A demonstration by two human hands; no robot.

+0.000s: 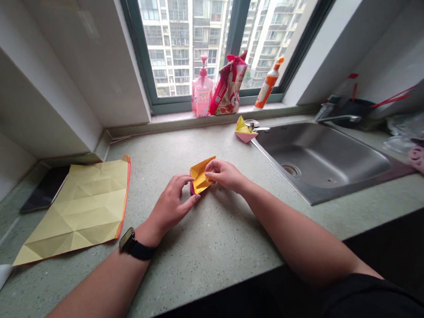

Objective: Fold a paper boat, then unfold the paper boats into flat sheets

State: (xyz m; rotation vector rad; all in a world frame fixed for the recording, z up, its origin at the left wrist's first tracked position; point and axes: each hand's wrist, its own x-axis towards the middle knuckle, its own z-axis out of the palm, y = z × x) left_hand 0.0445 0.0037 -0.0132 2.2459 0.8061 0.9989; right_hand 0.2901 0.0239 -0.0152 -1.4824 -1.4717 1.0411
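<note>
Between my hands, on the speckled grey-green counter point(184, 270), is a small folded origami paper point(199, 176), yellow-orange inside with a purple-pink edge at its left. My left hand point(174, 202), with a dark watch on the wrist, pinches its left side between thumb and fingers. At its right side, the bent fingers of my right hand point(226, 175) grip the yellow flap. A second folded paper piece point(245, 130), yellow and pink, stands by the sink's back left corner. Creased sheets of paper point(86, 204), pale yellow on top with orange-red edges beneath, lie to my left.
A steel sink point(330, 153) with a tap point(342, 118) is set into the counter on the right. Along the windowsill stand a pink pump bottle point(202, 93), a red bag point(230, 88) and an orange-white bottle point(267, 87). A dark flat panel point(46, 188) lies partly under the sheets.
</note>
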